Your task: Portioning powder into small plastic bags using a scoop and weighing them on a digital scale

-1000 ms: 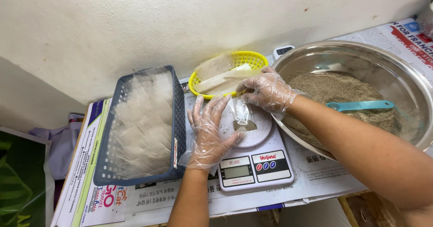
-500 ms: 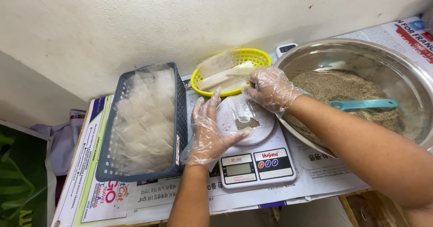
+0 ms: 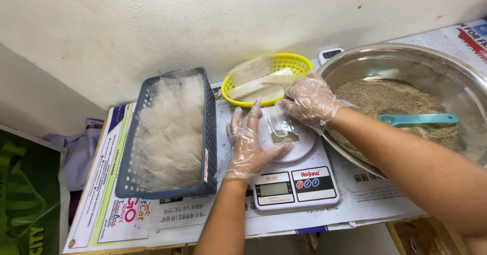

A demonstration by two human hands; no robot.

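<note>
Steel bowl (image 3: pixel 406 65) of brown powder, blue basket (image 3: pixel 167 133), white scale (image 3: pixel 294 176). On its platform: small clear bag (image 3: pixel 280 128) (some powder inside), pinched by right hand (image 3: pixel 309 100) fingers; left hand (image 3: pixel 248 143) spread wide, touching the bag's edge.

Left hand (image 3: pixel 248 143) gloved, fingers spread flat, right hand (image 3: pixel 308 102) gloved, fingers curled

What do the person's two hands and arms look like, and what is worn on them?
Both the left hand and the right hand wear thin, clear disposable plastic gloves, loose and crinkled, with shiny folds. Each glove ends at the wrist with a baggy, open cuff. Above the gloves both forearms are bare: no sleeves, watch, bracelet or markings show.
</note>
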